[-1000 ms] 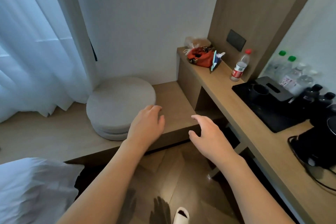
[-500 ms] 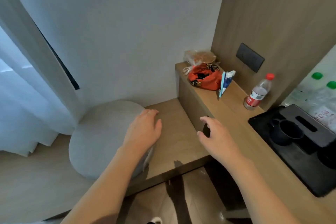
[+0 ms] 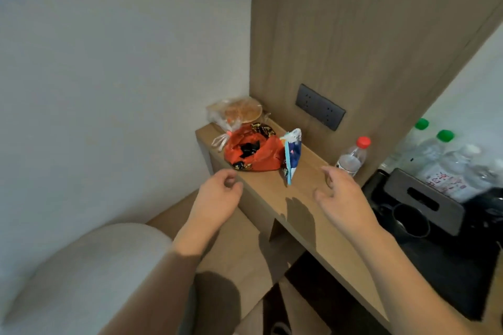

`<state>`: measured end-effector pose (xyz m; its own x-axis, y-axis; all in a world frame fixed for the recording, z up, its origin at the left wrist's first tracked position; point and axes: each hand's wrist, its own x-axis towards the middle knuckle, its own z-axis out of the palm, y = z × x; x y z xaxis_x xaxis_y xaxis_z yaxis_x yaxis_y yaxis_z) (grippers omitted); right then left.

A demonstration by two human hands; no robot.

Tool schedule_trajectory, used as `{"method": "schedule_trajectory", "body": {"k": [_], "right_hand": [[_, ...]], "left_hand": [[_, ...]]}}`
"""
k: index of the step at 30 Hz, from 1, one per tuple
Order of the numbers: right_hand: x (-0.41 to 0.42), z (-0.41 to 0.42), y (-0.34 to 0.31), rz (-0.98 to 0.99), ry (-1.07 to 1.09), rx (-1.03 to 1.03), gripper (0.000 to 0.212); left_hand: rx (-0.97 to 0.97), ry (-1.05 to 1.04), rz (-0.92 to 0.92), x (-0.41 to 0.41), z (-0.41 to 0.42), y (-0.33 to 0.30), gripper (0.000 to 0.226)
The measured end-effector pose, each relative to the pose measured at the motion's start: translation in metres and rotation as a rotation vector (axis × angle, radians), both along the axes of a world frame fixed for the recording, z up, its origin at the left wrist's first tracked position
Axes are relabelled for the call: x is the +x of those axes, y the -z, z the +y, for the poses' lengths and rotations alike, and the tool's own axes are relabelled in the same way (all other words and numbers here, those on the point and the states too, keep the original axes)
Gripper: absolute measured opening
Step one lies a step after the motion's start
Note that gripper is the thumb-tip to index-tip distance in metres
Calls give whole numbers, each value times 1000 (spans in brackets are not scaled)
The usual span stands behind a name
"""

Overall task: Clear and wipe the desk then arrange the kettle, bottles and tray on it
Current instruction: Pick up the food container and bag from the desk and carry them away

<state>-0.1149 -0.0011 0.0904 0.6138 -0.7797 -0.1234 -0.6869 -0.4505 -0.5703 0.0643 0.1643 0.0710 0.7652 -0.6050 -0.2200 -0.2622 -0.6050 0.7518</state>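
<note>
Head view: both hands, left [image 3: 217, 196] and right [image 3: 340, 198], hover released; grabbing the orange bag [image 3: 253, 152] risks toppling the upright blue packet [image 3: 292, 155].

Bare wooden desk top [image 3: 307, 207] lies open in front of the crumpled orange plastic bag [image 3: 254, 153]; a standing blue-white snack packet [image 3: 293, 153] (just right of it) blocks that side.

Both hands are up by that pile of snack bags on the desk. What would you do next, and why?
Probably reach the left hand forward to grip the orange bag. It is the nearest of the litter at the desk end, both hands hold nothing, and the right hand could take the blue packet standing beside it.
</note>
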Motion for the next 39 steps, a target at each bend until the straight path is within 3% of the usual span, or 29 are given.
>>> {"method": "schedule_trajectory", "body": {"k": [5,10,13,18,23,27,34,39], "right_hand": [[13,-69,20,-110,230,-23,68],[25,-129,46,-150,378,-76,80],[28,-155,63,-140,379,-58,77],[28,-182,83,-117,356,-14,62],[27,-186,81,-181,335,-27,40],[19,-175,63,-241,350,-23,28],[-2,-127,13,-173,377,-129,26],[-38,-74,-11,-217,503,-200,22]], "left_hand": [[-155,-82,175,11,-82,18,56],[-72,-146,472,24,-162,47,72],[49,-116,386,27,-207,65,21],[81,-167,379,24,-252,97,24],[69,-189,350,17,-263,111,14],[-102,-162,354,10,-254,81,16],[-358,-257,636,2,-218,19,10],[-420,-34,607,-22,-182,-6,19]]}}
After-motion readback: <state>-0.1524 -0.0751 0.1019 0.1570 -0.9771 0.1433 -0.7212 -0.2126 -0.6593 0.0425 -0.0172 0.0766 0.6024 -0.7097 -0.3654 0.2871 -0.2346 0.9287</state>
